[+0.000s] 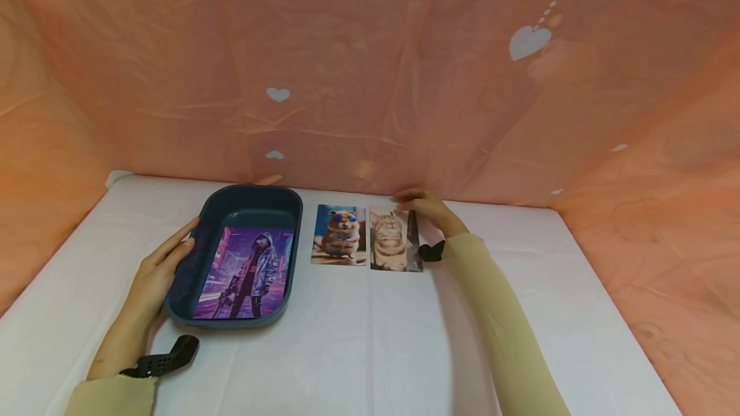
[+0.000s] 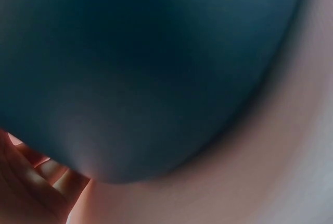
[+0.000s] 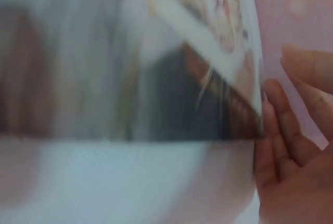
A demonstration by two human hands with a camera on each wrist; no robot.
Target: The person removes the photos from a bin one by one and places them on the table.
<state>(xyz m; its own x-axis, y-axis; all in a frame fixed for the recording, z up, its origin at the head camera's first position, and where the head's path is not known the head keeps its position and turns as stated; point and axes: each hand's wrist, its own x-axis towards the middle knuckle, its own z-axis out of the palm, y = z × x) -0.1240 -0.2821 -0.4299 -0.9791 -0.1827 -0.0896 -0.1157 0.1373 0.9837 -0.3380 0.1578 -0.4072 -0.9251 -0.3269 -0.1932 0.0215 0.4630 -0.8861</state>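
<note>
Peach cloth walls enclose the white table (image 1: 358, 339), where my right hand (image 1: 428, 209) pinches the far right edge of the cat photo (image 1: 390, 239), its long axis running away from me and its right side lifted. Touching its left lies the hamster photo (image 1: 340, 235). Beyond that, my left hand (image 1: 158, 268) rests flat-fingered against the blue tray (image 1: 243, 201), which holds a purple photo (image 1: 245, 273).

L hand (image 1: 158, 268) lies flat, fingers straight, near table's left edge. R hand (image 1: 424, 206) reaches toward far edge, fingers lightly bent; both forearms sleeved, wrists strapped.
</note>
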